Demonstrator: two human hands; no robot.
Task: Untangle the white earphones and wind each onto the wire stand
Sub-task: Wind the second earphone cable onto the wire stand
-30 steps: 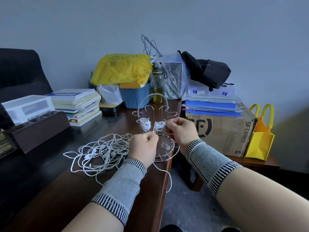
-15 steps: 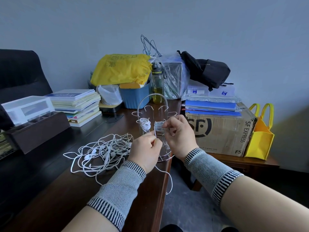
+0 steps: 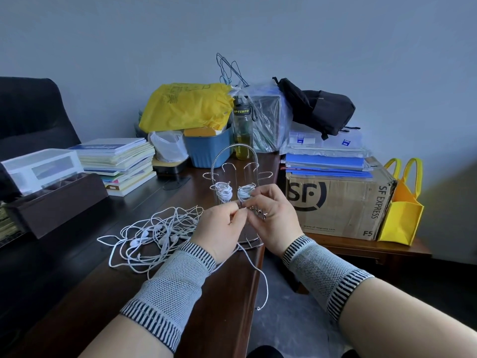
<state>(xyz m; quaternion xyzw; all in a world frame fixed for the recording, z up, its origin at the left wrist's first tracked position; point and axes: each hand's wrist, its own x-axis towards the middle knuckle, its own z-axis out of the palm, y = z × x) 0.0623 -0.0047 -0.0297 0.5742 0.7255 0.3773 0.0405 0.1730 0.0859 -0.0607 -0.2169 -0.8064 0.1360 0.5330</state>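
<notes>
Both hands meet in front of the wire stand (image 3: 233,161): left hand (image 3: 219,232) and right hand (image 3: 271,218) each pinch, it seems, the same white cord below the right-hand coil (image 3: 245,194). A second coil (image 3: 223,193) sits beside it; tangled earphones (image 3: 157,232) lie on the desk (image 3: 77,293), left.

Over the last second the left hand (image 3: 222,228) moved right until its fingertips met those of the right hand (image 3: 271,215) in front of the stand (image 3: 233,161), and the hanging cord (image 3: 260,277) dropped lower.
</notes>
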